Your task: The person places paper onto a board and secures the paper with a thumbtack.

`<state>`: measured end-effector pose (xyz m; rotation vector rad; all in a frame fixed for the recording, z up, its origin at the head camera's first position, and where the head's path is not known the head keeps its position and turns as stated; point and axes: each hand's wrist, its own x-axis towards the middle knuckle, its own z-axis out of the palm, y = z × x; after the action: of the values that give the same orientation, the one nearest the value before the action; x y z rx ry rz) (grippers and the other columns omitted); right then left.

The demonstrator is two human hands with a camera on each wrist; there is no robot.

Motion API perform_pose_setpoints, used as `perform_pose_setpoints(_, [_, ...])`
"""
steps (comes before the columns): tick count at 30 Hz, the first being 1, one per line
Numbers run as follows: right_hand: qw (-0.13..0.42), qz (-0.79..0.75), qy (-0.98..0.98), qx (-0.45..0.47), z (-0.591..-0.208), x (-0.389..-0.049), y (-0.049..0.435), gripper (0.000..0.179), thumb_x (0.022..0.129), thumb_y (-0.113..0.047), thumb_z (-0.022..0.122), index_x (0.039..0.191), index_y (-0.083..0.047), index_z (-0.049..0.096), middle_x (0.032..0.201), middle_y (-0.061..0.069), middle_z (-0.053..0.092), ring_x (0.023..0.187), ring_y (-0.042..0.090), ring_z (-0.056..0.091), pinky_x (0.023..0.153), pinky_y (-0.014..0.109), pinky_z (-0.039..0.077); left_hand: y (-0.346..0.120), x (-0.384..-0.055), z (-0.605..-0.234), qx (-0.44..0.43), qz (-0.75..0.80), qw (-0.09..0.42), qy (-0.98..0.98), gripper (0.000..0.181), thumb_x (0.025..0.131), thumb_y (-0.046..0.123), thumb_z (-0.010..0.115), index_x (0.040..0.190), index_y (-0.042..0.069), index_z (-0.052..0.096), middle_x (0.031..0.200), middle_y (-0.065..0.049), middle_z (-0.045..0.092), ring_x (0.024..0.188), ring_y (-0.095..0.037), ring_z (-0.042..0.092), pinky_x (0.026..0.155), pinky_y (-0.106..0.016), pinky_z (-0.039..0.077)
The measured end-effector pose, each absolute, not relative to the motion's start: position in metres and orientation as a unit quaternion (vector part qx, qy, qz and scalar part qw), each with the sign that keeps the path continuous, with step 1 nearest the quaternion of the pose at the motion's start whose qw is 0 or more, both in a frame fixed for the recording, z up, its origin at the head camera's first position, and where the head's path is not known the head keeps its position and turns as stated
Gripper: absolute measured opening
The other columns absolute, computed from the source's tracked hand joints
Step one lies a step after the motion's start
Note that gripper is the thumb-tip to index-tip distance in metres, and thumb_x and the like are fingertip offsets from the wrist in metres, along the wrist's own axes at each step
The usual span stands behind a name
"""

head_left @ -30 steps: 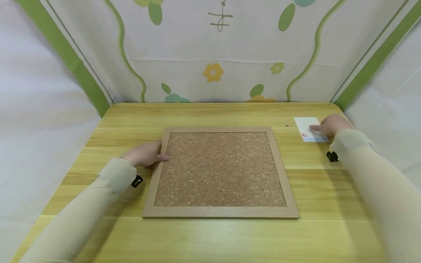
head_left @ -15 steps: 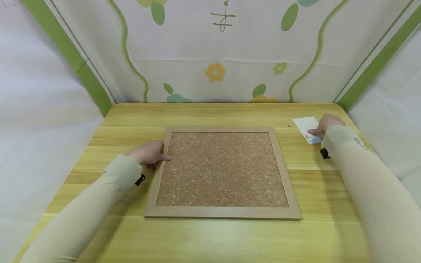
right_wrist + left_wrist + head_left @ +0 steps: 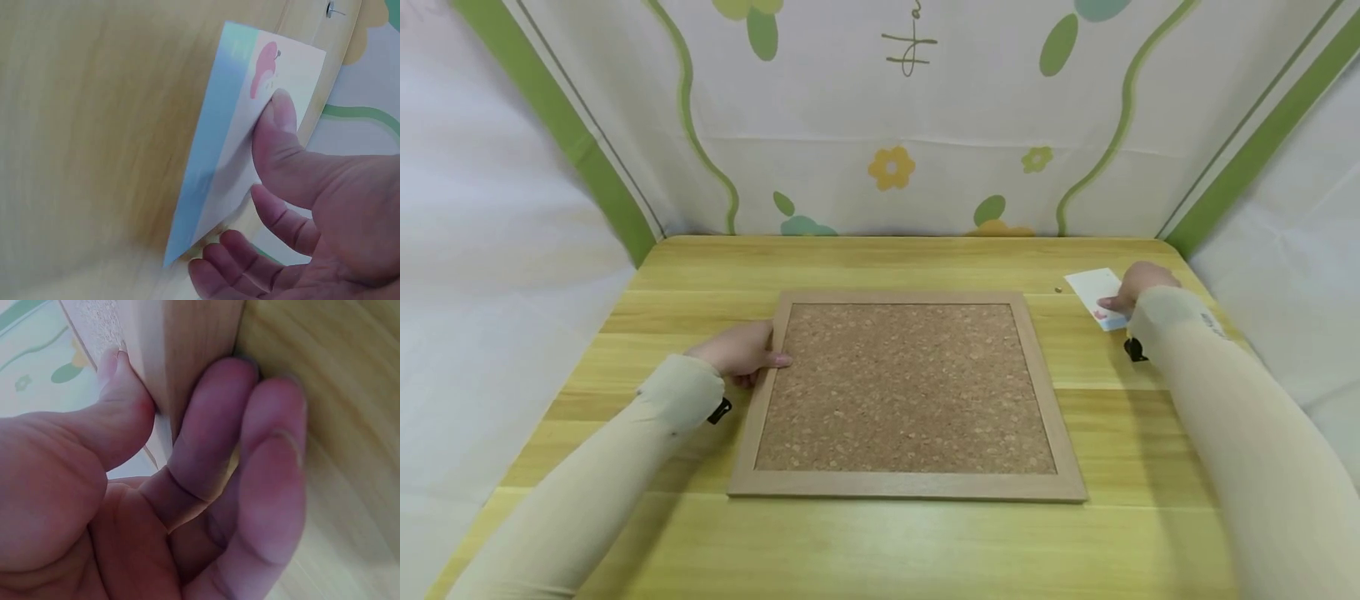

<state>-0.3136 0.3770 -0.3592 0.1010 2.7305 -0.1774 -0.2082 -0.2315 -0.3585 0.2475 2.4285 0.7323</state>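
Note:
A cork board with a pale wooden frame lies flat on the table. My left hand grips its left edge. In the left wrist view the thumb rests on the frame's top face, and the curled fingers press against its side near the tabletop. At the far right, my right hand pinches a small white card by its right side. The right wrist view shows this card tilted, with a blue band and a pink printed figure; my thumb lies across its face and part of the fingers is hidden behind it.
A small metal thumbtack lies on the table just left of the card, tiny in the head view. Behind the wooden table hangs a white cloth with printed flowers, and pale cloth closes both sides.
My right hand has shifted slightly left, going from fingers laid on the flat card to pinching it. The card has turned a little. My left hand keeps its grip on the board.

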Motion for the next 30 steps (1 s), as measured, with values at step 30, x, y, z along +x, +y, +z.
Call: perform_pose_setpoints(30, [0.173, -0.133, 0.976, 0.004, -0.354, -0.297, 0.392, 0.077, 0.089, -0.029, 0.073, 0.131, 0.026, 0.039, 0.131, 0.045, 0.04, 0.116, 0.06, 0.042, 0.097, 0.065, 0.037, -0.233, -0.21, -0.365, 0.091, 0.265, 0.291, 0.915, 0.045, 0.099, 0.031, 0.061, 0.126, -0.001, 0.045, 0.068, -0.013, 0.062, 0.051, -0.02, 0.057, 0.048, -0.035, 0.05])
